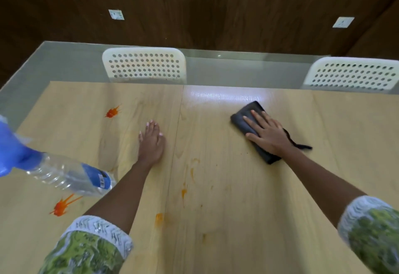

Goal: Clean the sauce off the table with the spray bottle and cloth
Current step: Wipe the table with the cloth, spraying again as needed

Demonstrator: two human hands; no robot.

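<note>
On the pale wooden surface (216, 187), two bare hands rest flat among orange-red sauce marks.

Right hand (266, 132) presses the folded dark cloth (246, 120) down, fingers (257, 115) spread open over it; left hand (152, 142) lies empty, fingers extended. A clear plastic spray bottle with a blue head and label (64, 172) lies on its side at the left, between two sauce splats (111, 113) (60, 208); fainter smears (184, 191) sit between the arms. Two white perforated chairs (144, 65) stand beyond.
</note>
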